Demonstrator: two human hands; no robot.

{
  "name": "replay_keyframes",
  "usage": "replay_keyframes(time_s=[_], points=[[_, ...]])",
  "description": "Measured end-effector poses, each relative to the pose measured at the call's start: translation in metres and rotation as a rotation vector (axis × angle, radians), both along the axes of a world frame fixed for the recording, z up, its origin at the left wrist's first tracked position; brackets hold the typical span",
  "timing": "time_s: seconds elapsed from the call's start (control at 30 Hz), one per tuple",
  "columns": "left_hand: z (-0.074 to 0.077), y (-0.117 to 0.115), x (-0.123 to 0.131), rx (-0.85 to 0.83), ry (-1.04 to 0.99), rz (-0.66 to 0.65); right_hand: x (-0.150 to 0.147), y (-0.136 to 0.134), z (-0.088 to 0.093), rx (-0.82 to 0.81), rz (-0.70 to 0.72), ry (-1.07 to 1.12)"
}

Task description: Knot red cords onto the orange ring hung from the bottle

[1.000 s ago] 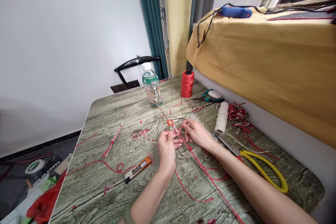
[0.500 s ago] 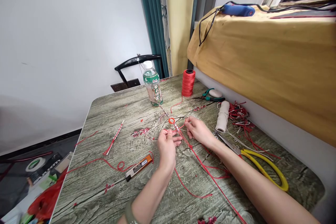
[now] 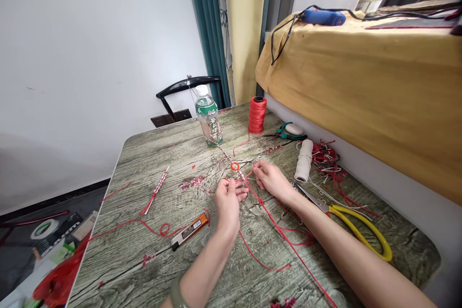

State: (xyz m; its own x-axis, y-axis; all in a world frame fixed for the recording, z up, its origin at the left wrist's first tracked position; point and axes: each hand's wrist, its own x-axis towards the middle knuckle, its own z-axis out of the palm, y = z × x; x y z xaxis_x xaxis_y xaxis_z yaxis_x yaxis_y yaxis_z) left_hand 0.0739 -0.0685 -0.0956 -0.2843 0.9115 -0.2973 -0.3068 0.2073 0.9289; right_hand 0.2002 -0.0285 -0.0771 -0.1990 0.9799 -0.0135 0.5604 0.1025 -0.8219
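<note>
A taut red cord [image 3: 279, 229] runs from the near table edge toward an orange-red ring [image 3: 235, 166], which a thin string links to a plastic bottle [image 3: 208, 120]. Just below the ring is a short white-and-red knotted section [image 3: 241, 175]. On its left side, my left hand [image 3: 229, 197] pinches a red strand between thumb and index finger, the other fingers loosely extended. To the right, my right hand [image 3: 269, 178] pinches a red strand at its fingertips. One loose red end hangs below my left hand onto the table.
Yellow-handled scissors [image 3: 355, 228], a white thread roll [image 3: 304, 160] and tangled scraps [image 3: 325, 156] lie right. Behind are a red thread spool [image 3: 257, 115] and green-handled pliers [image 3: 288, 131]. An orange-and-black box cutter [image 3: 190, 231] and a braided red-white piece [image 3: 156, 190] lie left.
Both hands keep nearly the same pose on the red strands. The whole view has shifted slightly; nothing on the table has visibly moved.
</note>
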Motion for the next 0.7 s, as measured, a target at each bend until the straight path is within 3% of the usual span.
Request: replay_keyframes(time_s=[0.17, 0.37, 0.7], points=[[0.0058, 0.0016, -0.0007, -0.052, -0.019, -0.113, 0.0031, 0.003, -0.0055, -0.179, 0.132, 0.163], [0.01, -0.0001, 0.0, -0.063, -0.005, -0.14, 0.0059, 0.0025, -0.0062, -0.341, 0.263, 0.27], [0.0064, -0.0027, 0.0041, -0.025, 0.089, -0.204, 0.0074, 0.0023, -0.0029, -0.33, 0.342, 0.382]])
